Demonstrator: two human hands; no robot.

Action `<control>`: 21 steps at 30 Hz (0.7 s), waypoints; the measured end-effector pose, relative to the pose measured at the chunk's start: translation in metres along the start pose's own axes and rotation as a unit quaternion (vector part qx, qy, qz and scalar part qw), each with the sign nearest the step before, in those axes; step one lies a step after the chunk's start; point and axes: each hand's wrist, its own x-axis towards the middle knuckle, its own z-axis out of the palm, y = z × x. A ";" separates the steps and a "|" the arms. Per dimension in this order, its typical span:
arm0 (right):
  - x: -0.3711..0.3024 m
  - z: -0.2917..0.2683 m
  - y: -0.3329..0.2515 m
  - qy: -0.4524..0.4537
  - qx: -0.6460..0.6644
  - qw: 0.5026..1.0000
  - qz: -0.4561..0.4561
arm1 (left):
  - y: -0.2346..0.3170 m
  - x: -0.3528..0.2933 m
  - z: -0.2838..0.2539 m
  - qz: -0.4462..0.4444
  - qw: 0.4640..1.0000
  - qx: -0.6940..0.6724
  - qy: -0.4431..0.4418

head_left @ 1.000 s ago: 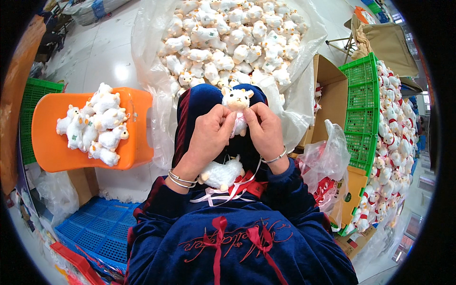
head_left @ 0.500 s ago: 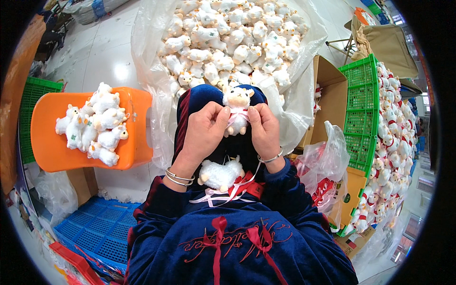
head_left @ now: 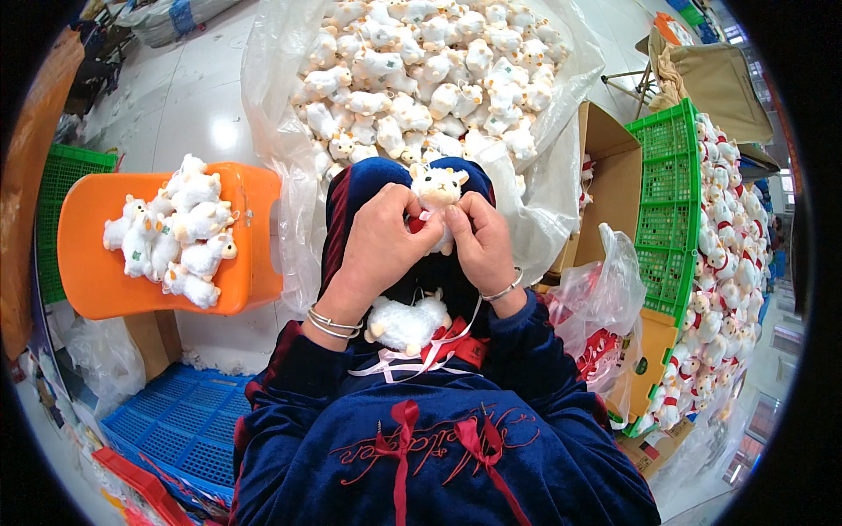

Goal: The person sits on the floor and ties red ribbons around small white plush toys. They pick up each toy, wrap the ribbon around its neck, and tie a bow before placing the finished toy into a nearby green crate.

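Observation:
Between my knees a small white plush sheep stands upright, facing me. My left hand is closed, pinching a pink and red ribbon at the toy's neck. On the toy's other side my right hand is closed too, with thumb and fingers at the neck; the fingers hide most of the ribbon there. A second white plush sheep lies on its side in my lap. Beside it are red ribbon pieces and loose pale pink ribbons.
An orange stool at left bears several plush sheep. Ahead, a clear plastic bag holds a big heap of them. At right stand a cardboard box, a green crate and many red-ribboned toys. A blue crate lies lower left.
The toy's head has tipped slightly. My hands have drawn closer together at its neck, and the pink ribbon that was spread between them is now mostly covered by my fingers.

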 end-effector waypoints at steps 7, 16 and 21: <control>0.002 -0.006 -0.004 -0.014 -0.019 1.000 -0.008 | -0.001 -0.001 -0.011 -0.060 0.990 -0.127 -0.016; 0.001 -0.005 -0.009 -0.019 -0.014 1.000 0.012 | 0.004 0.000 -0.018 -0.026 0.987 -0.139 -0.073; 0.001 -0.005 -0.004 -0.026 -0.030 0.999 0.016 | -0.003 -0.001 -0.015 -0.010 0.986 -0.140 -0.085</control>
